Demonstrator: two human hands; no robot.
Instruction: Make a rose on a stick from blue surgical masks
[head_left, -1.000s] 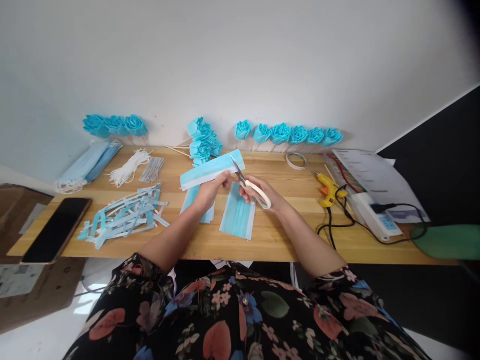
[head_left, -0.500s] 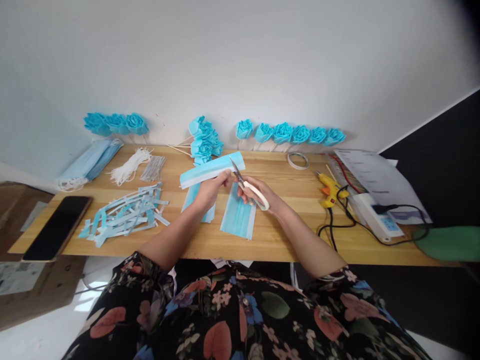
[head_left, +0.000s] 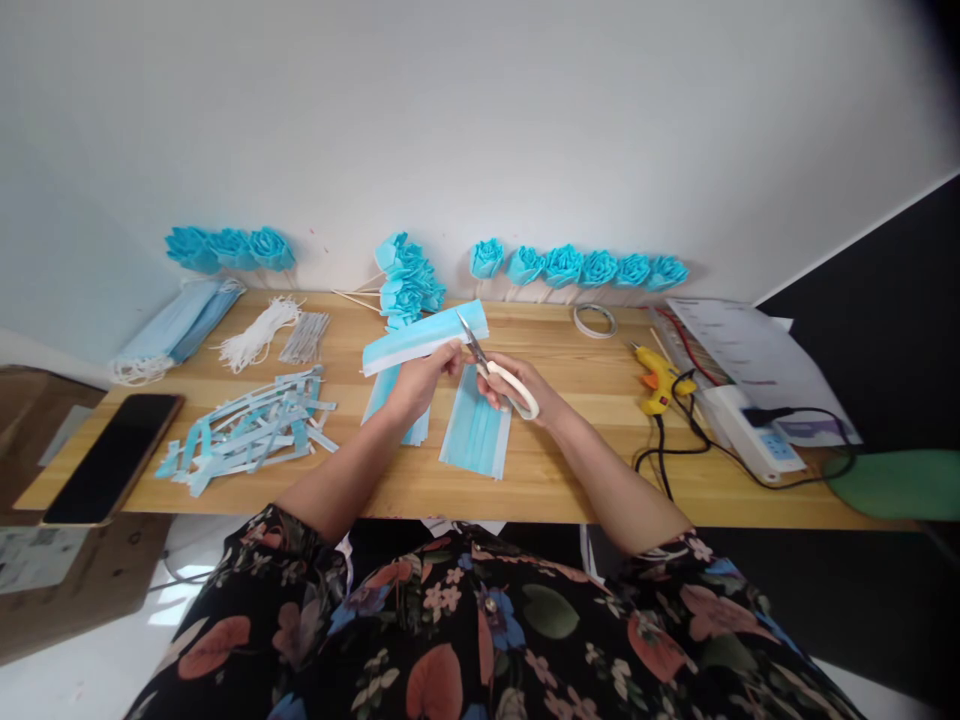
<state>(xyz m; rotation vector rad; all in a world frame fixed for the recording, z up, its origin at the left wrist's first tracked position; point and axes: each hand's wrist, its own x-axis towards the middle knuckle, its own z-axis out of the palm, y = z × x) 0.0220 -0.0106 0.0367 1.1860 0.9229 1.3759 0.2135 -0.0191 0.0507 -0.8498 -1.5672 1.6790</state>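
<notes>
Above the table, my left hand (head_left: 426, 380) pinches a blue and white piece of face mask fabric (head_left: 412, 340), held slantwise with its right end higher. My right hand (head_left: 525, 385) is closed around white-handled scissors (head_left: 514, 390), whose blades lie over the right part of that fabric. Whether the blades have cut into it, I cannot tell. Beneath my left hand lies a stack of blue mask pieces (head_left: 412, 428), partly covered by the hand. A flat pleated mask piece (head_left: 476, 440) rests on the table just below my right hand.
Blue fabric flowers on sticks (head_left: 564, 265) line the wall. To the left are cut strips (head_left: 251, 430), white ear loops (head_left: 259, 335), nose wires (head_left: 305, 338), whole masks (head_left: 180, 325) and a phone (head_left: 112, 460). A yellow glue gun (head_left: 660, 380), tape roll (head_left: 595, 321) and power strip (head_left: 754, 435) sit right.
The fabric's left end has shifted very slightly right and up in my left hand. Both hands and the scissors stay almost where they were.
</notes>
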